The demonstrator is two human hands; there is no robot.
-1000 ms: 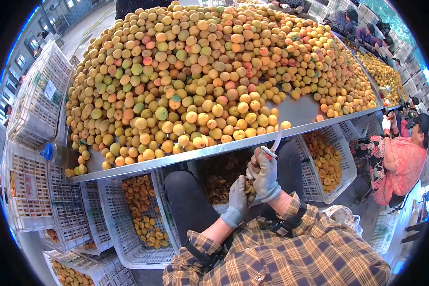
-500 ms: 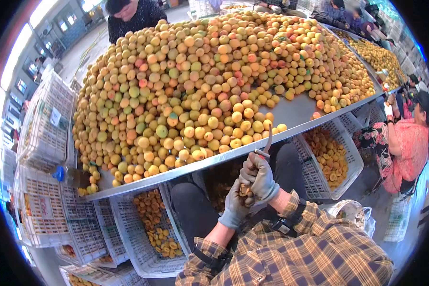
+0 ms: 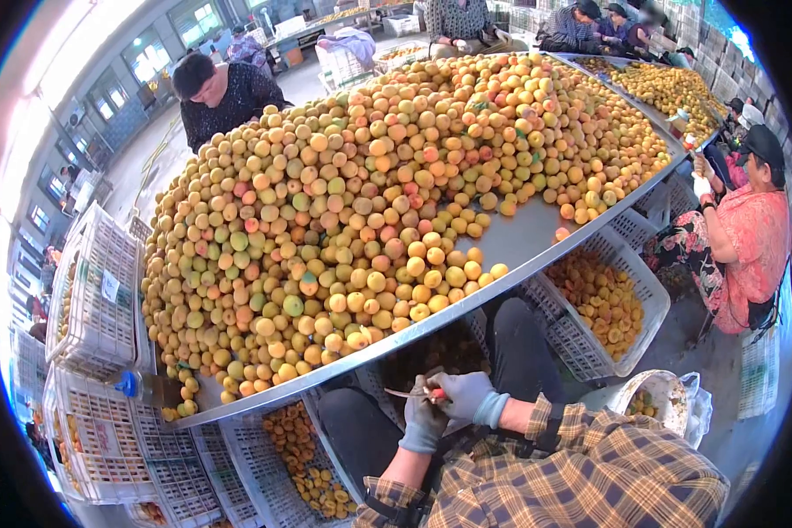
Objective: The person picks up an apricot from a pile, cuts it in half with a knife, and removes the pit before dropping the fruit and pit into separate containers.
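My right hand [image 3: 469, 395], in a grey glove, is wrapped round a small knife [image 3: 403, 393]. The blade points left and a bit of red shows near its base. Just below and beside it, my left hand [image 3: 424, 426], also gloved, is closed with its fingertips up against the knife. Whatever lies inside the left hand is hidden. Both hands are over my lap, below the metal edge of a table [image 3: 352, 361]. A large heap of whole apricots [image 3: 326, 229] covers much of that table.
Crates of split apricots stand at my left [image 3: 312, 466] and right [image 3: 603, 304]. A white bucket [image 3: 669, 392] is by my right side. Stacked crates [image 3: 101, 299] line the left. One person [image 3: 224, 97] leans in across the table; another [image 3: 748, 229] sits at the right.
Both hands have moved down from the table edge towards my lap. The knife has swung from pointing up to pointing left. My view has tilted up a little.
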